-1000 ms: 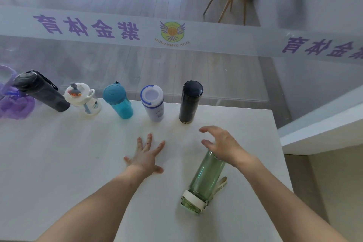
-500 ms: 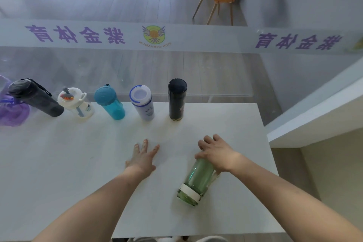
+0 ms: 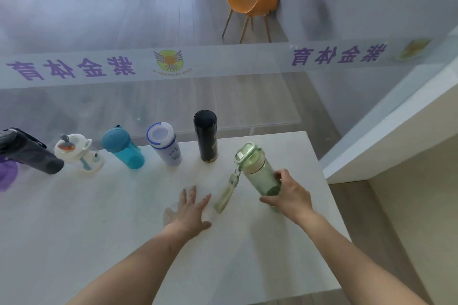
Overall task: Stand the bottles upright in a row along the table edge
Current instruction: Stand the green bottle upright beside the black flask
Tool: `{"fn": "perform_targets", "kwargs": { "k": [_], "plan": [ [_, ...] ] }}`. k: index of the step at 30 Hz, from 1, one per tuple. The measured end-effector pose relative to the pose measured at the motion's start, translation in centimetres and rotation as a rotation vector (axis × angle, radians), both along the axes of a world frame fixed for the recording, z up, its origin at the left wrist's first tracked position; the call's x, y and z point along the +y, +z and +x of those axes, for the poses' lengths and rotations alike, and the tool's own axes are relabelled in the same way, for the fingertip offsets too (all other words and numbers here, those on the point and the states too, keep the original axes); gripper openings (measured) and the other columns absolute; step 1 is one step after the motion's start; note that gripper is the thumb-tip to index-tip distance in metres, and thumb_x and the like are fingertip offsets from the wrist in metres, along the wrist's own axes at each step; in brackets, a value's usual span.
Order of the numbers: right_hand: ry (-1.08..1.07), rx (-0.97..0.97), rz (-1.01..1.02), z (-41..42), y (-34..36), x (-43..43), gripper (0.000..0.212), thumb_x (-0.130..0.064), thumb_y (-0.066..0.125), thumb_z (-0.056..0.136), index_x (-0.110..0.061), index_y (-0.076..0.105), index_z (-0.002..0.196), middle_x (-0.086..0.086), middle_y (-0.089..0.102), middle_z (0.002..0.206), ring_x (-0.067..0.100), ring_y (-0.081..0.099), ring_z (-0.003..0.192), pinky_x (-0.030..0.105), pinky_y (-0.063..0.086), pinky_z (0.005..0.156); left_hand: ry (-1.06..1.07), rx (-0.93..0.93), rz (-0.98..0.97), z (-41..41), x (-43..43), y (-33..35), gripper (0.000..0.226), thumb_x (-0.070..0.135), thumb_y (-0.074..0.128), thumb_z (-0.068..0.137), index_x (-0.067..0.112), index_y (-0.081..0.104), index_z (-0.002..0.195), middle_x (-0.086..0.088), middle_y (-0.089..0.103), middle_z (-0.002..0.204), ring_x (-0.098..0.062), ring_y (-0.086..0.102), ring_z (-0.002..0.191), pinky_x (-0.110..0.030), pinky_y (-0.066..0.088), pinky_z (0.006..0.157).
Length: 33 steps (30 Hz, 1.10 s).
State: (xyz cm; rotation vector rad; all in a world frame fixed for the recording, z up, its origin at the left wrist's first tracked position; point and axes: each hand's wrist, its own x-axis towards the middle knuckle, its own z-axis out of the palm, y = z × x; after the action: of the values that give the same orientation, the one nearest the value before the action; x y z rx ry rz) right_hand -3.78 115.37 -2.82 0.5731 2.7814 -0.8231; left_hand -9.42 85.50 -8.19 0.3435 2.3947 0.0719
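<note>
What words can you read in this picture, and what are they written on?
"紫金体育" in purple, seen mirrored, on the frosted band of the glass wall, left part.
"紫金体育" again, mirrored, on the band's right part.
Round winged logo on the band: small letters under it too blurred to read.
White and blue bottle: print too small to read.
Black bottle: gold mark, unreadable.

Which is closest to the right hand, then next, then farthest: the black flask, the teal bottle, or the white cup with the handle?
From the right hand:
1. Black flask, upright, just left of it.
2. Teal bottle, mid-row.
3. White cup, far left.
</note>
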Motion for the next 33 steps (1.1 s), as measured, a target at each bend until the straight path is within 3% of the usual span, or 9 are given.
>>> {"fn": "perform_targets", "kwargs": {
  "k": [3,7,13,17,21,23,27,33],
  "plan": [
    [-0.153,0.068,-0.115,0.0,-0.5,0.4,0.080,-0.070,0.082,0.051,-0.042,0.033,0.108,-0.019,0.057,0.102,0.016,0.062,0.090,0.033,0.044,0.063,0.005,0.006,0.003,-0.2,0.9,0.5,0.092,0.056,0.064,0.092,0.053,0.000,0.158,0.005,-0.026,0.167,-0.028,-0.021,0.154,-0.075,0.018,0.113],
    [-0.323,0.198,-0.166,-0.5,-1.1,-0.2,0.088,-0.064,0.088,0.056,-0.035,0.039,0.124,-0.013,0.056,0.121,0.016,0.059,0.110,0.039,0.052,0.084,0.013,-0.013,0.011,-0.1,2.0,0.7,0.092,0.054,0.065,0.093,0.054,0.000,0.158,0.005,-0.027,0.167,-0.029,-0.021,0.154,-0.079,0.020,0.110],
    [-0.525,0.397,-0.373,-2.4,-2.2,-2.2,0.087,-0.048,0.096,0.058,-0.023,0.045,0.124,-0.004,0.058,0.121,0.020,0.060,0.111,0.041,0.053,0.089,0.024,-0.048,-0.018,-0.6,2.6,0.2,0.096,0.050,0.068,0.091,0.057,-0.003,0.156,0.006,-0.033,0.164,-0.031,-0.026,0.152,-0.082,0.024,0.105],
    [-0.524,0.375,-0.477,-1.7,-3.2,-3.2,0.081,-0.037,0.095,0.065,-0.026,0.038,0.121,-0.005,0.061,0.120,0.018,0.062,0.108,0.033,0.051,0.086,0.017,-0.076,-0.003,-0.5,1.9,-0.4,0.097,0.052,0.067,0.091,0.059,-0.007,0.154,0.009,-0.036,0.163,-0.029,-0.028,0.152,-0.081,0.028,0.102],
    [-0.429,0.369,-0.427,-0.9,-3.9,-3.2,0.079,-0.028,0.087,0.073,-0.028,0.038,0.135,-0.010,0.055,0.127,0.012,0.056,0.116,0.019,0.044,0.086,0.006,-0.075,-0.008,-0.5,1.7,-0.8,0.097,0.054,0.066,0.091,0.061,-0.008,0.153,0.011,-0.037,0.162,-0.027,-0.029,0.151,-0.080,0.029,0.101],
    [-0.395,0.356,-0.368,-1.0,-4.0,-2.8,0.075,-0.031,0.087,0.073,-0.026,0.045,0.135,-0.008,0.051,0.125,0.015,0.054,0.116,0.026,0.044,0.092,0.009,-0.078,-0.014,-0.5,1.7,-0.9,0.098,0.055,0.066,0.091,0.061,-0.009,0.152,0.011,-0.038,0.161,-0.027,-0.030,0.151,-0.081,0.028,0.102],
    [-0.474,0.339,-0.314,-1.6,-3.8,-2.5,0.075,-0.048,0.093,0.063,-0.026,0.043,0.114,-0.004,0.050,0.115,0.018,0.053,0.105,0.032,0.043,0.085,0.011,-0.088,-0.013,-0.6,1.7,-1.1,0.098,0.055,0.067,0.090,0.062,-0.010,0.152,0.012,-0.039,0.161,-0.027,-0.031,0.151,-0.081,0.026,0.102],
    [-0.475,0.346,-0.447,-0.9,-4.2,-3.2,0.081,-0.031,0.095,0.065,-0.022,0.043,0.127,0.000,0.054,0.123,0.019,0.054,0.112,0.030,0.047,0.093,0.005,-0.090,0.009,-0.5,1.4,-1.1,0.098,0.055,0.067,0.091,0.061,-0.009,0.152,0.012,-0.039,0.161,-0.027,-0.032,0.150,-0.082,0.024,0.103]
  ]
}}
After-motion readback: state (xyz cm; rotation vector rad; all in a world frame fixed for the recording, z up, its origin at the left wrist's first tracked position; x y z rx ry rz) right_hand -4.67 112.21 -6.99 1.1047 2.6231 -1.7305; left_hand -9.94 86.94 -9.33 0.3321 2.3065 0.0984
